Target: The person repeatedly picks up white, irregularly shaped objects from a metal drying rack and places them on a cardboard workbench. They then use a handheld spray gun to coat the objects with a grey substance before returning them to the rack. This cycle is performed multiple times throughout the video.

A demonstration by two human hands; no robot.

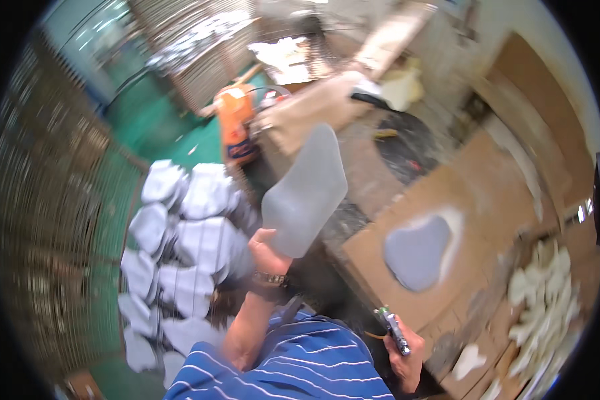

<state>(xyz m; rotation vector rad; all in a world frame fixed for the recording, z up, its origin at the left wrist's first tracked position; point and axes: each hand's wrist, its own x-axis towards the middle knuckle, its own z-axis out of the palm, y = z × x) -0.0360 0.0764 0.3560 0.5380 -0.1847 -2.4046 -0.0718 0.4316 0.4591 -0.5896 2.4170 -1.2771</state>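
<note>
A smooth, grey, curved foam pad [307, 190] is held up in my left hand [269, 249], gripped at its lower end. The thumb shows at its edge; the other fingers are mostly hidden beneath it. My right hand [405, 353] is closed around a small silver spray gun [395, 331] near the bench's front edge. Beyond that hand, a second grey pad [418, 253] lies flat on a brown cardboard sheet [487, 193], with a pale white halo along its right side.
Left of me, many grey pads [193, 247] lie in rows on a wire rack. Cream-coloured pieces [547, 293] are heaped at the bench's right. An orange container [236, 123] stands on the green floor beyond. Tall slatted racks [47, 200] line the far left.
</note>
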